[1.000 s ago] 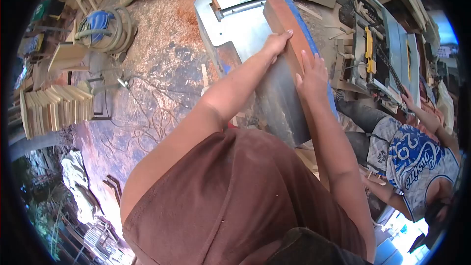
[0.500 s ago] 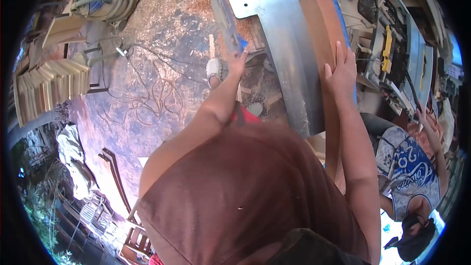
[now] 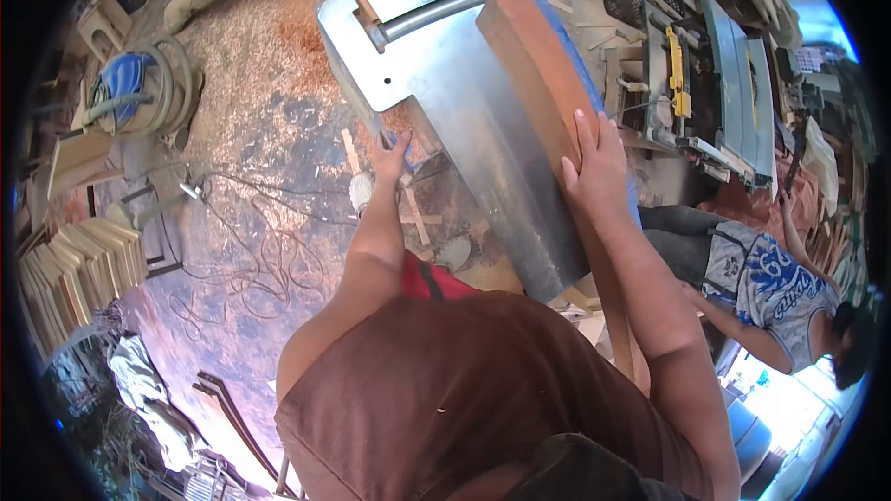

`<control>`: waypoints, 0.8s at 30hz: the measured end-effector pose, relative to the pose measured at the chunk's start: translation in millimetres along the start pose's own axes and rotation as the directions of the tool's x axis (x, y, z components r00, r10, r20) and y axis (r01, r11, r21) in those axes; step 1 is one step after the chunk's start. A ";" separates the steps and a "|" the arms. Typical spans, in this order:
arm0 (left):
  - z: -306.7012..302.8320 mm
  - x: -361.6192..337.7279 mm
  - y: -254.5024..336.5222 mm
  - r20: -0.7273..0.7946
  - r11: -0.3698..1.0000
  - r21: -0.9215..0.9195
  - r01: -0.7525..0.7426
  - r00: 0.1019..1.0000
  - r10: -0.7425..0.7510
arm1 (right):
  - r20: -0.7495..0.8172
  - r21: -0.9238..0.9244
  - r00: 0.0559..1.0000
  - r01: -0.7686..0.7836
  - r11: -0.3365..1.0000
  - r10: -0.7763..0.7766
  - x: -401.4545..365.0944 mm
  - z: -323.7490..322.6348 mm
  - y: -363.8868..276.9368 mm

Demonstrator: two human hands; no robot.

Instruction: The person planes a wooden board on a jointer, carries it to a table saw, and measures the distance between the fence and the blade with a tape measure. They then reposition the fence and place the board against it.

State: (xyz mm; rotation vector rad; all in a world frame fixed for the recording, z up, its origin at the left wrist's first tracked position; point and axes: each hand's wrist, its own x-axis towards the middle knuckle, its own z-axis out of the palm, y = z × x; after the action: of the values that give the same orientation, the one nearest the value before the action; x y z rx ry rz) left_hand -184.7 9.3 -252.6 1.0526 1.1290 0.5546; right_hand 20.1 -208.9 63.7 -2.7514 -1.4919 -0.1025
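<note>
A long brown wooden board (image 3: 534, 60) lies on the shiny metal bed (image 3: 455, 121) of a jointer, along its blue fence (image 3: 548, 23). My right hand (image 3: 599, 172) grips the board's near part, fingers stretched over the top and thumb on the left side. Beyond the board's left side, a round cutter head (image 3: 436, 17) crosses the bed. Low at the machine's left side, my left hand (image 3: 389, 160) closes around a small blue handle (image 3: 405, 146), which is partly hidden by the fingers.
Wood shavings (image 3: 311, 32) and a loose cable (image 3: 269, 264) cover the floor at left. Stacked wooden pieces (image 3: 88, 264) and a coiled hose (image 3: 181, 83) stand farther left. At right is another machine (image 3: 729, 83), with a person in a jersey (image 3: 766, 274) near it.
The view has turned, so the jointer appears lower and farther left. My left hand has closed around the blue handle; my right hand keeps its place on the board. The person at right has shifted.
</note>
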 end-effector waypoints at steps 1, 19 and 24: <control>-4.1 -1.8 2.9 0.042 0.999 0.033 0.012 0.999 -0.014 | 0.015 0.000 1.000 0.000 1.000 0.000 -3.3 -1.4 -0.3; 216.7 -207.2 198.3 0.400 0.997 0.011 0.076 0.914 -0.074 | -0.155 -0.022 0.988 -0.002 1.000 -0.001 -13.3 20.8 14.5; 220.6 -211.3 194.3 0.358 0.999 -0.014 0.048 0.933 -0.040 | -0.164 0.251 0.985 0.098 0.963 -0.058 -44.9 17.0 38.5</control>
State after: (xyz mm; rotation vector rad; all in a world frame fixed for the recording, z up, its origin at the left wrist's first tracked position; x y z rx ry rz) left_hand -34.3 -163.1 27.9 1.0564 0.8196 0.3207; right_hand 28.8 -266.8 44.8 -2.4223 -1.4582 -0.1118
